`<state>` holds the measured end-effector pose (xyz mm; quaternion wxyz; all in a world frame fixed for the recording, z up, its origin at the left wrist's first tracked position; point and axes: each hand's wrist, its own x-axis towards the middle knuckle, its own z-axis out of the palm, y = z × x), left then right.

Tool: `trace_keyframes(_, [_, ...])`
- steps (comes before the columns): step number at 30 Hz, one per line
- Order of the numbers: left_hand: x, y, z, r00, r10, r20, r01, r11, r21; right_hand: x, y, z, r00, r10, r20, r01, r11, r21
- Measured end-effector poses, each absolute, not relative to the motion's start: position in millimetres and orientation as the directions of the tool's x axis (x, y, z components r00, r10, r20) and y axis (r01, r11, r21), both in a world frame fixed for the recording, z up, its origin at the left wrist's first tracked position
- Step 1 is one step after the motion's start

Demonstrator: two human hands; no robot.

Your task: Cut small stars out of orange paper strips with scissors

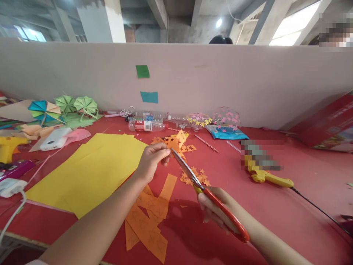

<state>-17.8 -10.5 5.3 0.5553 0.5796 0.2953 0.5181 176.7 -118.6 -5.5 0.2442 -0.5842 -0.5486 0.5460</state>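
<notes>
My right hand [216, 208] holds red-handled scissors [224, 213], their blades pointing up and left toward my left fingertips. The thumb and fingers of my left hand [154, 160] are pinched at the blade tips; a small orange bit seems to show there, too small to make out. Behind my left hand is a pile of orange paper scraps [173, 141] with star-shaped cutouts. Small orange stars [195, 176] lie beneath the blades. Nearer me are orange paper pieces with pencilled outlines [151, 217] on the red table [190, 239].
Yellow sheets [102, 165] lie at left, beside a white device [55, 139] and a yellow glue gun [8, 147]. Plastic bottles [143, 126], a pencil [206, 143] and a blue packet [227, 133] sit behind. Another yellow tool [273, 179] with a cord lies right.
</notes>
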Motion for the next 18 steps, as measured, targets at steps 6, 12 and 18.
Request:
trace_keyframes(6, [-13.7,-13.6,1.4,0.296,0.908,0.298,-0.205,-0.245,0.948,174.3,-121.4,-5.3,-0.225,0.917,-0.33,0.344,-0.242,-0.907])
trace_keyframes(12, [-12.8,-15.9,-0.7,0.304,0.899,0.316,-0.14,-0.286,0.948,171.8,-123.9,-3.8,-0.224,0.936,-0.271,0.321,-0.191,-0.927])
trace_keyframes(18, [-13.1,-17.6,1.1,0.325,0.89,0.319,-0.085,-0.308,0.948,174.0,-121.6,-4.5,-0.224,0.926,-0.303,0.362,-0.209,-0.908])
